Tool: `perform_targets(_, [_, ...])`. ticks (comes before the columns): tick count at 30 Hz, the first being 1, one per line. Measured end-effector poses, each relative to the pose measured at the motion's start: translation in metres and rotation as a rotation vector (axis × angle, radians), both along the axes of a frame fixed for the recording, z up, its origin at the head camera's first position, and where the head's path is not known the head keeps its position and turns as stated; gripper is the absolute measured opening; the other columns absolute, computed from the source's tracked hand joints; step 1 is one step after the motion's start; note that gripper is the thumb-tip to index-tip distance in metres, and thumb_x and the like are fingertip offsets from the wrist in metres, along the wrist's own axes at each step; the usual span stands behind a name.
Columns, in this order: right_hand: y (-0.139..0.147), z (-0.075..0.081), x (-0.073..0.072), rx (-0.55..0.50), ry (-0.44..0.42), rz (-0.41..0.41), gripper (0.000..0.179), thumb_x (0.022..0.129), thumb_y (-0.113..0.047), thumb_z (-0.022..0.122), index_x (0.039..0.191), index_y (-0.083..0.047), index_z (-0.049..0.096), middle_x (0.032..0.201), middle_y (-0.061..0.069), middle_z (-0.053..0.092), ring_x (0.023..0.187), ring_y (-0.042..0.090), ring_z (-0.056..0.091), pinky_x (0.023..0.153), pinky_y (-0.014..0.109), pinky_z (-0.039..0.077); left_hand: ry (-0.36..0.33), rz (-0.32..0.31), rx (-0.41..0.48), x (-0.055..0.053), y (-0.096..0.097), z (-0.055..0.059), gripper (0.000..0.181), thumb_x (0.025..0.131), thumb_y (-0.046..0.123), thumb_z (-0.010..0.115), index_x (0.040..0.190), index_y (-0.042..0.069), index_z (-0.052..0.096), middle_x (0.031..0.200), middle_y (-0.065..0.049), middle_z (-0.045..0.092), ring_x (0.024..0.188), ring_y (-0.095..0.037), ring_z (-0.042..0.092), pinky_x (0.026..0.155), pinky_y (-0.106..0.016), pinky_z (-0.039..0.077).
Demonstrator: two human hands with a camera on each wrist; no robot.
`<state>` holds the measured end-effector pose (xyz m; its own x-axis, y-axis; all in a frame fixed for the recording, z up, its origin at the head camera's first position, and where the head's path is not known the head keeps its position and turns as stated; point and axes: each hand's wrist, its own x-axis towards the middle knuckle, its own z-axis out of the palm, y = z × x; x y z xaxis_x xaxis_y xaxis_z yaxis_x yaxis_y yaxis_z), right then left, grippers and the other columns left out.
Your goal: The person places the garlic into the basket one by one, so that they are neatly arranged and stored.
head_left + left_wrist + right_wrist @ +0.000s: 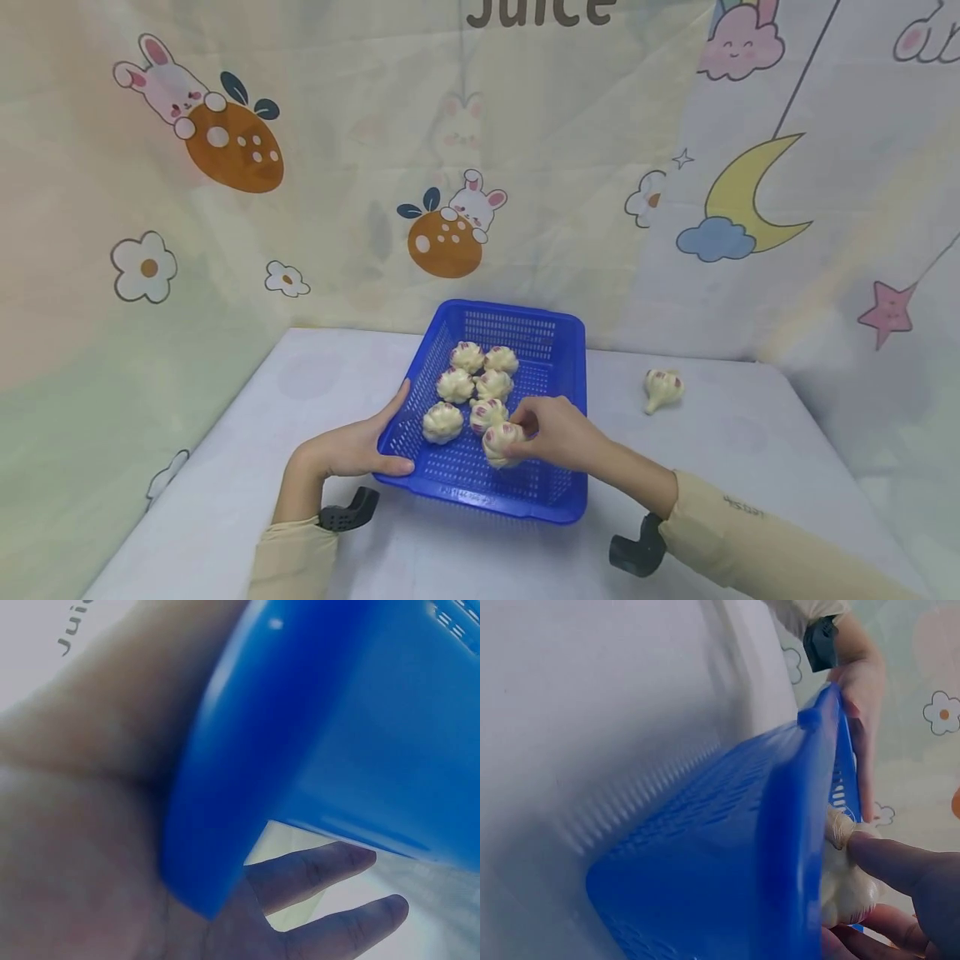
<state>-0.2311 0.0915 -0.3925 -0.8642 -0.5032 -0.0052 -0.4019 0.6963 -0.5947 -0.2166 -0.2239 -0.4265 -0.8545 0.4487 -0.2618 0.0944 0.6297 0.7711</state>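
My right hand (558,433) pinches a garlic bulb (501,444) between thumb and fingers, low inside the near half of the blue plastic basket (480,498). In the right wrist view, the bulb (855,892) shows partly behind the basket's rim. Several more cream garlic bulbs with purple marks, such as one at the left (442,422), lie on the basket's floor. My left hand (352,446) rests against the basket's near left corner, thumb over the rim. In the left wrist view its fingers (345,930) stretch out straight beside the basket's wall.
A single garlic bulb (663,389) lies on the white table (720,467) to the right of the basket. Behind the table hangs a printed cloth (337,200) with rabbits, flowers and a moon. Dark wrist mounts (637,546) sit below both hands.
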Motion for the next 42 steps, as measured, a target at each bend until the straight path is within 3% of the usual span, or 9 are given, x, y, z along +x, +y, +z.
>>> perform_targets(13, [-0.017, -0.021, -0.001, -0.069, -0.140, 0.074, 0.028, 0.073, -0.033, 0.081, 0.089, -0.014, 0.066, 0.084, -0.006, 0.067, 0.081, 0.011, 0.060, 0.066, 0.026, 0.051, -0.015, 0.001, 0.006, -0.001, 0.000, -0.002, 0.121, 0.077, 0.050, 0.073, 0.149, 0.029, -0.021, 0.160, -0.011, -0.009, 0.146, -0.036, 0.011, 0.114, -0.056, 0.020])
perform_targets(21, [-0.027, -0.037, -0.001, -0.066, -0.143, 0.090, 0.029, 0.073, -0.033, 0.081, 0.089, -0.013, 0.067, 0.084, -0.006, 0.065, 0.079, 0.009, 0.057, 0.067, 0.026, 0.050, -0.029, -0.002, 0.027, -0.002, -0.001, -0.003, 0.122, 0.077, 0.050, 0.074, 0.149, 0.029, -0.022, 0.160, -0.012, -0.008, 0.146, -0.037, 0.011, 0.114, -0.056, 0.020])
perform_targets(42, [-0.045, -0.050, -0.004, -0.068, -0.128, 0.071, 0.034, 0.072, -0.038, 0.081, 0.088, -0.011, 0.068, 0.083, -0.004, 0.066, 0.078, 0.009, 0.057, 0.067, 0.025, 0.049, -0.032, -0.009, 0.031, -0.003, -0.001, -0.002, 0.123, 0.076, 0.051, 0.074, 0.148, 0.029, -0.023, 0.161, -0.011, -0.008, 0.147, -0.033, 0.010, 0.116, -0.054, 0.018])
